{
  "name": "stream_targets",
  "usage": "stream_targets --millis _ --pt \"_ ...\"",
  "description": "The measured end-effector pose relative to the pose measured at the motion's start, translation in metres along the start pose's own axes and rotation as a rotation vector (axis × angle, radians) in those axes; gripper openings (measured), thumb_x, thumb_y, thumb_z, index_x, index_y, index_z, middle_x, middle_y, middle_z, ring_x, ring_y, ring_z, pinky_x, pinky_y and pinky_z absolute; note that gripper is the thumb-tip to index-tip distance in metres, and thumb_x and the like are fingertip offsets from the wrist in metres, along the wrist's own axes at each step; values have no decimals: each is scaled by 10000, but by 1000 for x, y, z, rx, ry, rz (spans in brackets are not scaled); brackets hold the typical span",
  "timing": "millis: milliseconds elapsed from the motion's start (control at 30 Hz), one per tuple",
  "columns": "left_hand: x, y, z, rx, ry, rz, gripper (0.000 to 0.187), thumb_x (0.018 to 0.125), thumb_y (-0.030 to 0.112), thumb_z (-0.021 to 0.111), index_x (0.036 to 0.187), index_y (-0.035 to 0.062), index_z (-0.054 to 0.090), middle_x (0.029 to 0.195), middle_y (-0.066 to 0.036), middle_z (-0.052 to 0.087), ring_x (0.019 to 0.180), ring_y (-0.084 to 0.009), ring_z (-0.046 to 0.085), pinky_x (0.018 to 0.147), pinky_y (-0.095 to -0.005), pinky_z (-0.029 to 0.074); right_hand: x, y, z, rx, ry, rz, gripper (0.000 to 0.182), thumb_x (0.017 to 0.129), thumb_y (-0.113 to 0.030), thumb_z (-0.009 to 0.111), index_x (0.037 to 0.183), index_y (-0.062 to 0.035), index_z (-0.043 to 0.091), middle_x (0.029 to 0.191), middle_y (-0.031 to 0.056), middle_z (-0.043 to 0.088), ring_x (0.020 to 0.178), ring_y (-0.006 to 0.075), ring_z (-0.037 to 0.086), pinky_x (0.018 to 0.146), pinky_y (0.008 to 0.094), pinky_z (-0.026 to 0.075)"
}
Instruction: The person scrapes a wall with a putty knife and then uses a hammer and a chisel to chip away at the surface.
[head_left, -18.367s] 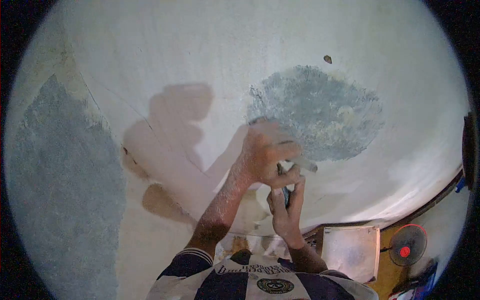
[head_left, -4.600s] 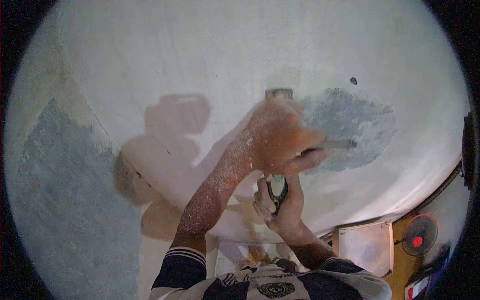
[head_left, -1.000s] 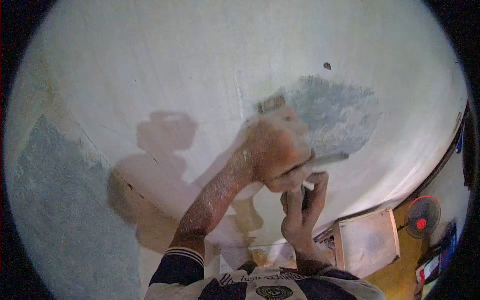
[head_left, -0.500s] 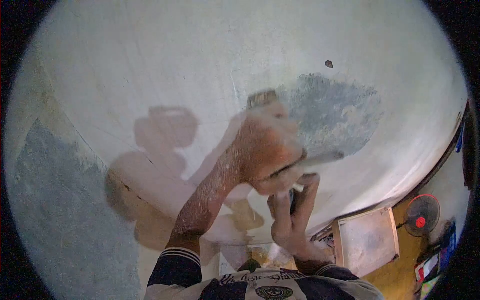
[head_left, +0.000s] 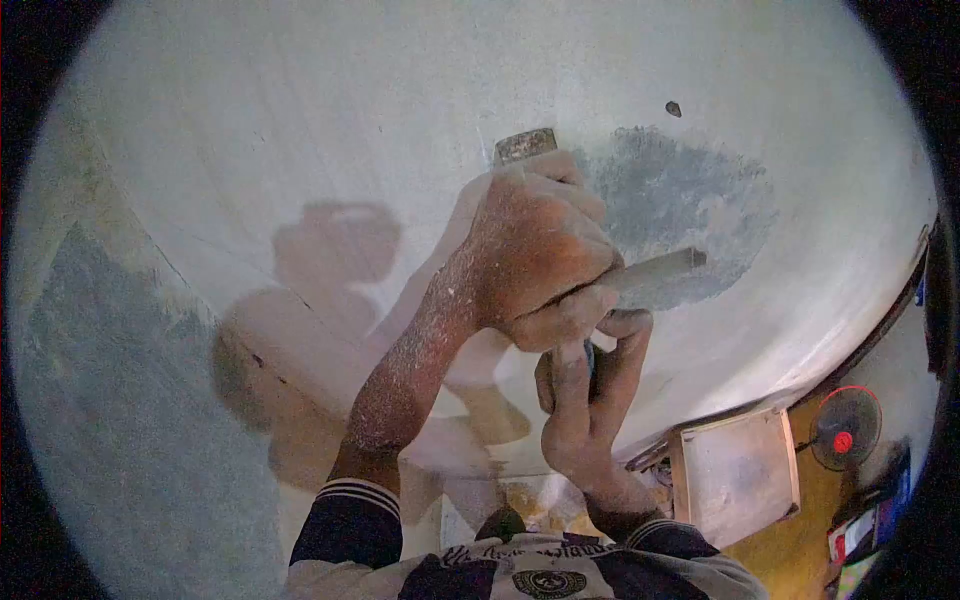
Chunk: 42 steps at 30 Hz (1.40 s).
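My left hand (head_left: 545,255) is closed in a fist in front of the pale plastered surface. A worn grey-brown block end (head_left: 525,147) sticks out above the fist, and a flat grey bar (head_left: 660,277) juts out to its right. Whether these two belong to one tool is hidden by the fingers. Just below, my right hand (head_left: 585,400) is closed around a dark handle (head_left: 597,368), its fingertips close to the underside of the left fist. Pale specks cover my left forearm. A darker grey patch (head_left: 690,200) lies behind the bar.
The curved-looking plastered surface (head_left: 350,120) fills most of the view, with a small dark hole (head_left: 673,109) and another grey patch (head_left: 140,420) at left. A pale framed board (head_left: 735,475) and a red-rimmed fan (head_left: 845,430) stand lower right.
Both hands have moved upward together with the tool, and they look sharper now. The view has shifted a little, and the wall patch and hole sit slightly higher and farther right.
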<state>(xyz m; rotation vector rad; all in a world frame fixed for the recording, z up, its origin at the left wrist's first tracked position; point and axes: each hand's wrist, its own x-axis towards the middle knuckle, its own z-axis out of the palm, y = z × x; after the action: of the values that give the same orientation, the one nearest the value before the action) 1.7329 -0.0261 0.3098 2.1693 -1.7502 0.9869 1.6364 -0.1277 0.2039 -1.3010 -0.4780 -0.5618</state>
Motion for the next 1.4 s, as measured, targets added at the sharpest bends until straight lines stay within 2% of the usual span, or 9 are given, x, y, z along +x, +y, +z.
stream_targets --millis 367,400,500,600,800,900,1100,1200,1400 --pt "-3 3 -8 -23 31 9 288 707 356 627 569 104 633 574 -122 574 569 -322 574 685 -433 475 -2 -5 -1 195 -8 116 246 1042 -237 473 1176 -131 295 757 21 478 464 53 384 399 217 299" --pt "-7 6 -3 -13 17 6 303 722 363 622 568 103 635 572 -127 575 564 -326 575 682 -434 475 -12 -7 -4 236 8 295 247 1025 -228 485 1178 -168 300 761 17 477 465 54 387 396 211 296" --pt "-14 8 12 41 -44 6 344 752 390 610 567 101 641 568 -134 577 558 -330 580 676 -435 476 -18 9 -11 306 27 435 257 1002 -218 491 1175 -209 301 767 13 472 466 56 388 392 208 290" --pt "-3 1 -1 33 -101 14 374 754 419 608 566 98 643 568 -134 573 561 -324 583 677 -434 479 -6 0 -2 355 11 366 257 982 -206 493 1153 -233 303 750 6 456 463 59 374 389 205 284" --pt "-8 4 0 19 -75 3 369 745 419 610 568 98 646 569 -135 573 561 -324 582 676 -433 480 -14 -5 -5 336 21 447 283 971 -212 501 1185 -247 319 776 1 451 487 61 374 401 193 278" --pt "2 -4 -12 24 -80 7 366 740 420 611 570 98 647 570 -135 574 561 -324 582 676 -433 481 4 -9 1 422 31 344 306 970 -212 502 1209 -251 314 793 -3 454 495 58 378 408 191 278" --pt "-4 6 3 54 -84 -7 361 731 420 614 572 98 650 571 -135 574 560 -324 581 675 -432 482 -14 2 -9 330 42 377 328 987 -240 513 1238 -255 303 793 -10 456 485 53 376 408 192 269" --pt "9 -5 -11 46 -76 9 358 728 418 613 572 98 650 570 -134 573 560 -323 580 676 -432 482 12 -15 -2 391 22 315 317 995 -243 511 1231 -253 300 780 -10 456 487 53 384 407 195 274" --pt "-2 11 4 15 -65 18 350 722 414 612 572 99 650 568 -132 570 559 -321 578 678 -431 483 -18 4 -12 303 50 327 322 997 -227 512 1247 -204 310 772 -3 455 483 52 386 405 200 275"
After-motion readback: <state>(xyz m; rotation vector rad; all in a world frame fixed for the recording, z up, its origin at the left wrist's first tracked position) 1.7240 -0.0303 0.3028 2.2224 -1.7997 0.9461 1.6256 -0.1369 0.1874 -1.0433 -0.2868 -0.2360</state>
